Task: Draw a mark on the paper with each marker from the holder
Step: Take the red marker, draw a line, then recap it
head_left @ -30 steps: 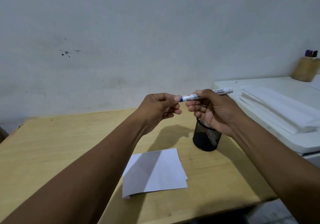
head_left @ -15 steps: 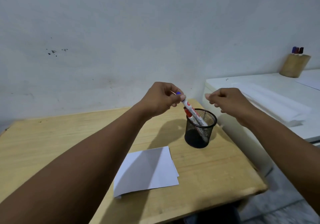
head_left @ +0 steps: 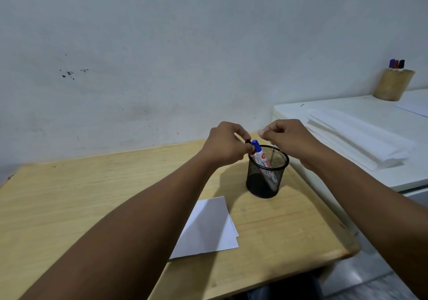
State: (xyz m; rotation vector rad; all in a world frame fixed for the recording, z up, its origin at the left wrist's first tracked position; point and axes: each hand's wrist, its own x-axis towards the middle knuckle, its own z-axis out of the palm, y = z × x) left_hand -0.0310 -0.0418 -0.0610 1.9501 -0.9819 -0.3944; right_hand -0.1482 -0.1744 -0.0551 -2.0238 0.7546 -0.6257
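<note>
A black mesh holder (head_left: 266,179) stands on the wooden table (head_left: 69,207), right of centre. A blue-capped white marker (head_left: 259,152) leans inside it against the left rim, with a red marker (head_left: 253,155) beside it. My left hand (head_left: 225,145) pinches the blue marker at its cap. A small dark tip (head_left: 247,141) shows between those fingers; I cannot tell what it is. My right hand (head_left: 289,137) hovers just above the holder's far rim, loosely curled and holding nothing. White paper (head_left: 208,228) lies on the table in front of the holder, partly under my left forearm.
A white cabinet (head_left: 347,174) abuts the table's right side and carries a stack of folded white sheets (head_left: 361,139). On it, far right against the wall, stands a wooden cup (head_left: 392,84) with more markers. A grey wall closes the back.
Both hands first held the marker level above the holder. My right hand let go, and my left lowered the marker, cap up, into the holder. The view shifted a little.
</note>
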